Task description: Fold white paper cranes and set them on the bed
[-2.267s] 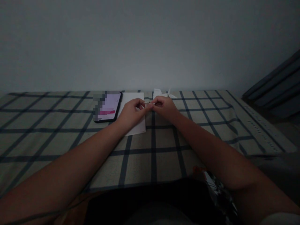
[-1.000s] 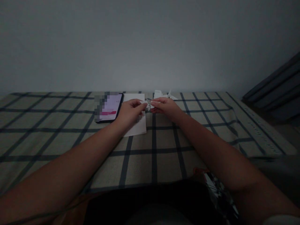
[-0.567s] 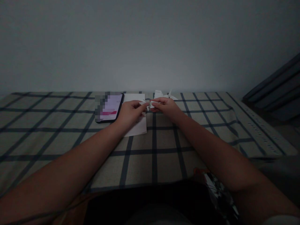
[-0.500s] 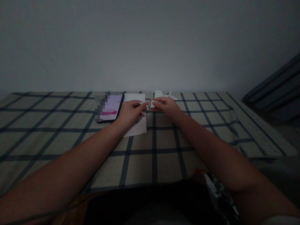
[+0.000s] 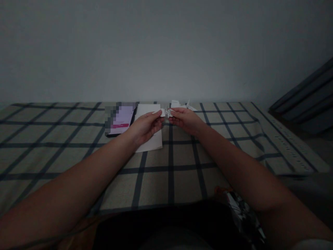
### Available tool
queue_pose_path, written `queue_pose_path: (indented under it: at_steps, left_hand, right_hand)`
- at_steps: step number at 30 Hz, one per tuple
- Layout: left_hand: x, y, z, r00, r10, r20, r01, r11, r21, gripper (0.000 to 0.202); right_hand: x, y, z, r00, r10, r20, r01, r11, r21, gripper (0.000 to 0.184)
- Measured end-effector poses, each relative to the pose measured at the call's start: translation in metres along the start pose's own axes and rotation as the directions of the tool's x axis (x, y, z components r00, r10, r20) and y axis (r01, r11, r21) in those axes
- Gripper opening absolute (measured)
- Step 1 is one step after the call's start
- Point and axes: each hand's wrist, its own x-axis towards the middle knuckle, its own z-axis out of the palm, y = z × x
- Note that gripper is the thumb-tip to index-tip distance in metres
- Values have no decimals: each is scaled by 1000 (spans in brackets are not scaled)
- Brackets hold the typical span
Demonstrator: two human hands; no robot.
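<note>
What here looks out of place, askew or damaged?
Nothing stands out. The left hand and right hand pinch a small paper piece over the checked cloth; the phone and white sheet lie flat nearby.

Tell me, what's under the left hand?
A white sheet of paper lies on the checked cloth beneath the left hand, which pinches a small paper piece with the right hand. The hand covers the sheet's middle.
</note>
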Motion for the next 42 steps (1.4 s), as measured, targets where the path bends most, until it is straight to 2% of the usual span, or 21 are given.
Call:
queue_pose_path:
  at_steps: [7,13,17,21,25,31,37,42]
  left_hand:
    - [4,0,-1,999,-32,-17,30,994,-107,17]
    - [2,4,2,995,-82,-60,73,987,-146,18]
    - [1,6,3,993,-106,-54,95,979,-180,15]
    - [2,8,1,988,-147,-45,134,966,-220,13]
    - [0,11,2,984,-175,-26,164,955,-247,14]
    - [2,14,1,985,-162,-51,148,964,-219,17]
    - [6,13,-2,982,-157,-102,132,967,-218,15]
    - [5,14,-2,975,-185,-120,146,950,-274,25]
  right_hand:
    - [-2,-4,3,999,53,5,-53,996,68,8]
    - [-2,-8,3,995,91,-28,-89,994,59,9]
    - [-4,-13,6,994,100,-44,-97,994,53,8]
    - [-6,-16,10,989,114,-92,-106,990,88,18]
    - [-6,-16,8,991,105,-87,-97,991,94,20]
    - [-3,-15,-1,992,63,-107,-56,996,69,14]
    - [-1,-12,-5,979,77,-191,-68,996,54,11]
    - [-3,-13,-4,972,86,-219,-69,994,86,18]
